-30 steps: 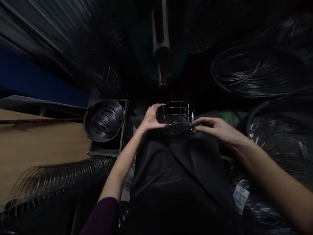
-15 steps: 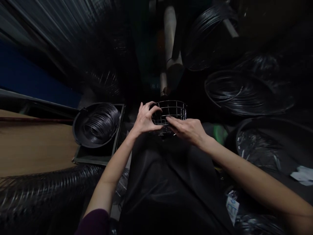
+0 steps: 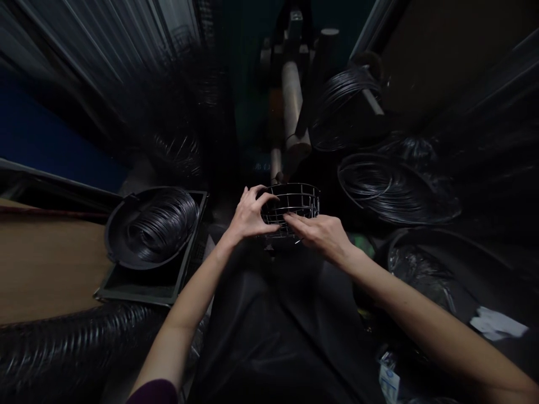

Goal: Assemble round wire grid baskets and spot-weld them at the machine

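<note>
A small round wire basket (image 3: 295, 201) rests at the far end of a black cloth over my lap (image 3: 286, 314). My left hand (image 3: 248, 216) grips the basket's left rim, thumb and fingers curled around the wires. My right hand (image 3: 322, 235) lies against the basket's near side, its fingertips pinched on the lower wires. Whether something small sits between those fingers is too dark to tell.
A dark bowl of coiled wire (image 3: 151, 227) sits in a square tray (image 3: 138, 289) on a wooden table (image 3: 42, 269) to the left. A long stack of wire rings (image 3: 71, 342) lies at lower left. Big wire coils (image 3: 391, 188) and plastic-wrapped bundles (image 3: 425, 269) crowd the right. A roller machine (image 3: 292, 106) stands ahead.
My right hand moved from the basket's right rim leftward to its near side. The camera tilted up, so everything slid lower in view. My left hand kept its grip.
</note>
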A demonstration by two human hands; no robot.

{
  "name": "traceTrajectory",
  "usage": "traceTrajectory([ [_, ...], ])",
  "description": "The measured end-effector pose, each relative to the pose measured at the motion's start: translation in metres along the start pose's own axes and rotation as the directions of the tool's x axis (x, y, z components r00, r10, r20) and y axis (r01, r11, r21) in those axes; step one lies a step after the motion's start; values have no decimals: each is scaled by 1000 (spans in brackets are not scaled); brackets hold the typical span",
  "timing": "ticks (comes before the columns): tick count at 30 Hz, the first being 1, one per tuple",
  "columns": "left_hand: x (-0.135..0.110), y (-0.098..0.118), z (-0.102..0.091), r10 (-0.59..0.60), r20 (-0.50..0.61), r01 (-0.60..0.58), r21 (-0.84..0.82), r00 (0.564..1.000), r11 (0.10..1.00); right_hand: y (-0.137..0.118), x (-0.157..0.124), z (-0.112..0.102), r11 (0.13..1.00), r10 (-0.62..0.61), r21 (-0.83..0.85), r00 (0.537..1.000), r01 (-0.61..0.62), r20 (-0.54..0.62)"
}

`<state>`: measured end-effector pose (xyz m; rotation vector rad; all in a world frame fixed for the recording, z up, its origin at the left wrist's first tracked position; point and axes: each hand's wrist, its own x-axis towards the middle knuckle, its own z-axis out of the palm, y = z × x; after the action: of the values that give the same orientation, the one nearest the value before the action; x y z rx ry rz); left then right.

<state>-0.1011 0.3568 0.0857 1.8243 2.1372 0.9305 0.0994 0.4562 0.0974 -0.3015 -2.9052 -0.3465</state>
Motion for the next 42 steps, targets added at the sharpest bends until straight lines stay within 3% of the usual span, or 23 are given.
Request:
traceTrajectory([
  [5, -2, -1, 1, -13, -9, 13, -22, 1000, 1000, 2, 2, -2, 1000, 12, 25, 1000, -13, 25],
  [10, 14, -4, -4, -17, -7, 17, -13, 1000, 1000, 9, 17, -8, 996, 74, 43, 993, -78, 95],
  [14, 23, -6, -8, 6, -9, -6, -9, 1000, 1000, 12, 25, -8, 991, 115, 56, 990, -119, 78],
  [19, 25, -7, -10, 14, 20, -14, -16, 1000, 1000, 12, 25, -6, 989, 122, 72, 991, -126, 60],
  [26, 24, -9, -9, -9, 34, 9, -19, 999, 1000, 11, 26, -5, 986, 137, 77, 983, -147, 126],
  [33, 31, -14, -8, 11, 11, -11, 2, 1000, 1000, 14, 32, -1, 985, 144, 79, 986, -150, 84],
  [38, 34, -20, -6, 24, 3, -24, -24, 1000, 999, 14, 30, 0, 977, 168, 109, 978, -181, 120],
  [42, 36, -21, -6, -10, -23, 8, -75, 1000, 997, 13, 25, 6, 952, 266, 153, 964, -266, 21],
])
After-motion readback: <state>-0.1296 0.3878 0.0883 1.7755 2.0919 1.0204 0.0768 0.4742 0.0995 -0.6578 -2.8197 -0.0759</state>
